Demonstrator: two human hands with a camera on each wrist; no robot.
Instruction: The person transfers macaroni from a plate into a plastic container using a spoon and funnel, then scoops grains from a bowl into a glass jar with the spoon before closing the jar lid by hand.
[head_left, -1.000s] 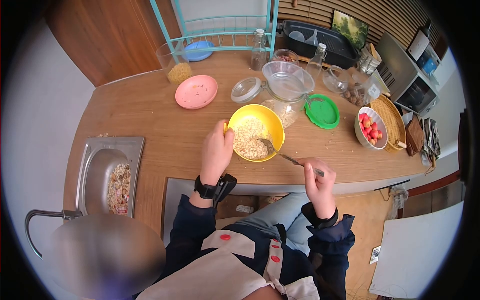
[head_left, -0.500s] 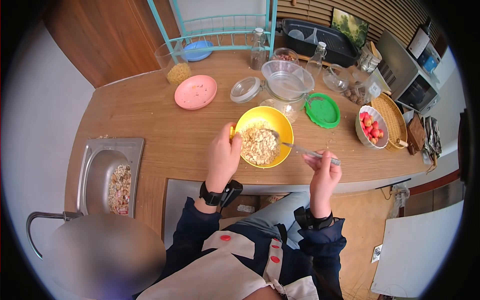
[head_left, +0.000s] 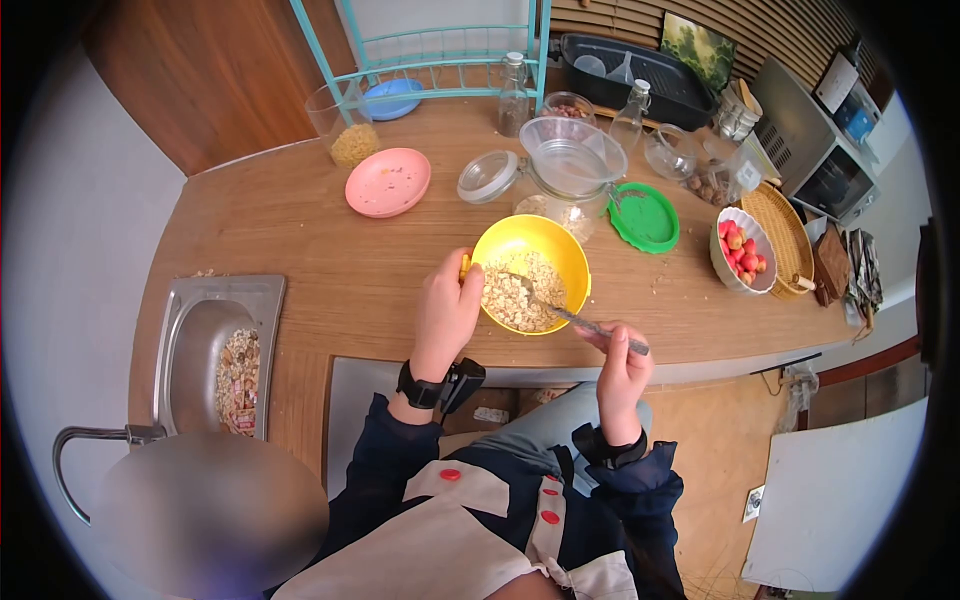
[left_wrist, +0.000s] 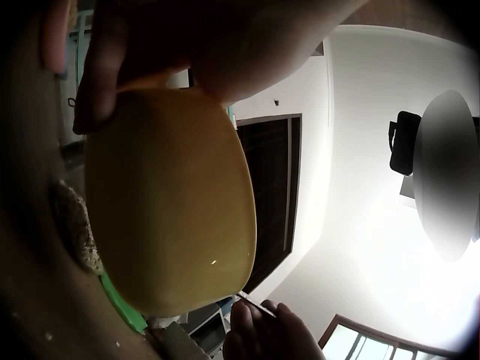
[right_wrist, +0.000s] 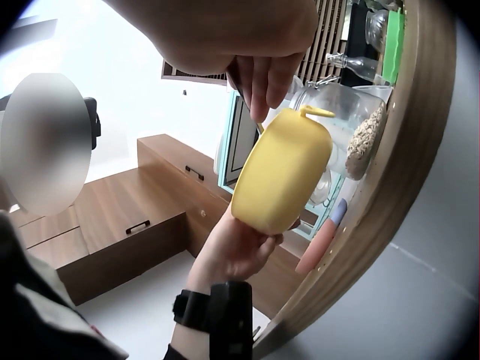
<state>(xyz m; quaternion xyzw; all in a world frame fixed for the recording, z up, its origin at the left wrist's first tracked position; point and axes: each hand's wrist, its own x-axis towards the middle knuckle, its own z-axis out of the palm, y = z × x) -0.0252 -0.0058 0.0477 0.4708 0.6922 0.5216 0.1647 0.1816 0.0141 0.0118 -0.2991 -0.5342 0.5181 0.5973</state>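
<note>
My left hand [head_left: 448,312] grips the yellow bowl [head_left: 572,262] at its left side, by the small handle on the rim. Oat flakes [head_left: 512,308] lie in the bowl. Between thumb and fingers, my right hand [head_left: 624,368] holds a metal spoon [head_left: 585,322]; its head dips among the flakes. The left wrist view shows the bowl's outer wall [left_wrist: 172,202] close up, raised above the counter, hiding the flakes. In the right wrist view the left hand [right_wrist: 236,247] supports the bowl [right_wrist: 281,172] from the far side.
Behind the bowl stands an open glass jar [head_left: 570,212] of oats with a clear funnel-like bowl [head_left: 572,150] on top. Nearby are a green lid [head_left: 645,218], a pink plate [head_left: 388,183] and a white bowl of red fruit [head_left: 765,245]. A sink [head_left: 185,350] lies left.
The bowl and left hand moved slightly right, then stayed nearly still. The spoon's head swung right, then back left through the flakes, the right hand moving with it.
</note>
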